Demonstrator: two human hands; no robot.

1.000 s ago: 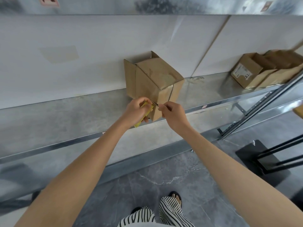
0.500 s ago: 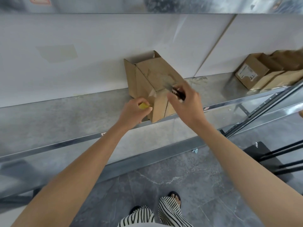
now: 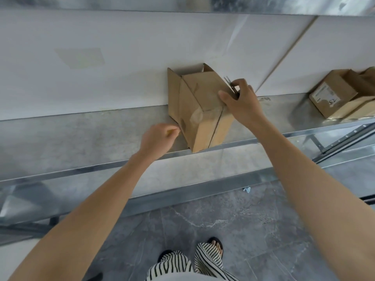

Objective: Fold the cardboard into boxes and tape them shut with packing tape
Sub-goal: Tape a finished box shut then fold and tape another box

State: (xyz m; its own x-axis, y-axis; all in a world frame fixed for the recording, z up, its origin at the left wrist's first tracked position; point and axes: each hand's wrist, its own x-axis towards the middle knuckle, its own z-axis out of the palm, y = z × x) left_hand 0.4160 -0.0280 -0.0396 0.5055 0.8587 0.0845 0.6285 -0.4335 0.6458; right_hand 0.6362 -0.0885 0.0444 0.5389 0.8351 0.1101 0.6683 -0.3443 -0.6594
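**Item:** brown corrugated cardboard box. It stands on the grey metal shelf with its near corner at the front edge and its rear flaps open.

**Tape:** a clear packing tape strip crosses the near seam.

**Right hand**: the fingers grasp a small metal scissor-like tool, and the thumb presses the box top.

**Left hand**: just beside the box, contact unclear. The fingers are clenched round a small yellow item, barely visible.

**Step, by judgement:** smoothing the tape down.

**Method:** rub outward from the seam, brace the box with the left hand, and keep the tool tips off the cardboard.
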